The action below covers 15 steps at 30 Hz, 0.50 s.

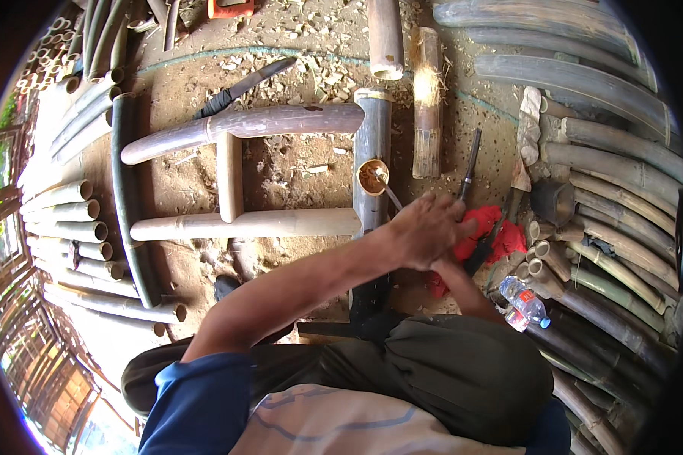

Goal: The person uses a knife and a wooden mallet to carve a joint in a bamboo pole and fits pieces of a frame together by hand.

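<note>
A dark bamboo pole (371, 129) runs away from me, with a round hole (372, 179) cut in its upper side and curled shavings inside. The tip of a slim metal tool (391, 196) is in that hole. My left hand (426, 227) reaches across to the right and is closed around the tool's other end; the handle is covered. Beneath it comes my right forearm (467, 292), its hand mostly hidden by the left. Two bamboo rails (243, 226) and a short upright (229, 178) join this pole to a dark pole (125, 189) at the left.
A machete (254, 82) with a wrapped handle lies beyond the frame. Right of my hands are a chisel-like tool (472, 161), red cloth (482, 227) and a plastic bottle (525, 305). Bamboo stacks (622, 159) line both sides; a frayed bamboo piece (426, 114) lies ahead among chips.
</note>
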Available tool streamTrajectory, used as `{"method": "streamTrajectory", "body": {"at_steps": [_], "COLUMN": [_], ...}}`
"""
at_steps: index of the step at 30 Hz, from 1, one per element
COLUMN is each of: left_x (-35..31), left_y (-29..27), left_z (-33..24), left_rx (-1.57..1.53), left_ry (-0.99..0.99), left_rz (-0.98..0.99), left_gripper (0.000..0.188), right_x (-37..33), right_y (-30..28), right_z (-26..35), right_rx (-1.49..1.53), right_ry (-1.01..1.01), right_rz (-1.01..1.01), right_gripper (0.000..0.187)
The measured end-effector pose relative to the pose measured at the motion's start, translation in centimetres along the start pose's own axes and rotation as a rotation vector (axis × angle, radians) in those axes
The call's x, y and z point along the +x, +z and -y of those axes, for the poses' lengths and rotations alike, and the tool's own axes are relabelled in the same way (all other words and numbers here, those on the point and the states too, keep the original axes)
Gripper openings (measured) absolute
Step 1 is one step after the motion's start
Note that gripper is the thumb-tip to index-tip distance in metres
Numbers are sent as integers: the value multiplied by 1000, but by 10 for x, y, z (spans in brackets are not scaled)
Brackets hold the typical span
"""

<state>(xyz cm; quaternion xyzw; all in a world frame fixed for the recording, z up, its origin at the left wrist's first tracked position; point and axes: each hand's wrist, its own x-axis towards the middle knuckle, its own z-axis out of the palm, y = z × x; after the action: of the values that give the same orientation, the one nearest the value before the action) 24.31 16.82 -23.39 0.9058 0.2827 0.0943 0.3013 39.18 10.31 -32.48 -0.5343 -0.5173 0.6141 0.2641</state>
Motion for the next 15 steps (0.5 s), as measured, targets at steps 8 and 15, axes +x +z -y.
{"method": "streamTrajectory", "body": {"at_steps": [8, 15], "left_x": [29, 12], "left_y": [9, 8], "left_z": [51, 63], "left_rx": [-365, -544], "left_ry": [-306, -606], "left_rz": [-316, -1188], "left_gripper": [85, 96], "right_x": [78, 183], "right_y": [-76, -15], "right_z": [56, 140], "right_rx": [-1370, -1599], "right_ry": [-352, -876], "right_rz": [169, 573], "right_gripper": [33, 4]}}
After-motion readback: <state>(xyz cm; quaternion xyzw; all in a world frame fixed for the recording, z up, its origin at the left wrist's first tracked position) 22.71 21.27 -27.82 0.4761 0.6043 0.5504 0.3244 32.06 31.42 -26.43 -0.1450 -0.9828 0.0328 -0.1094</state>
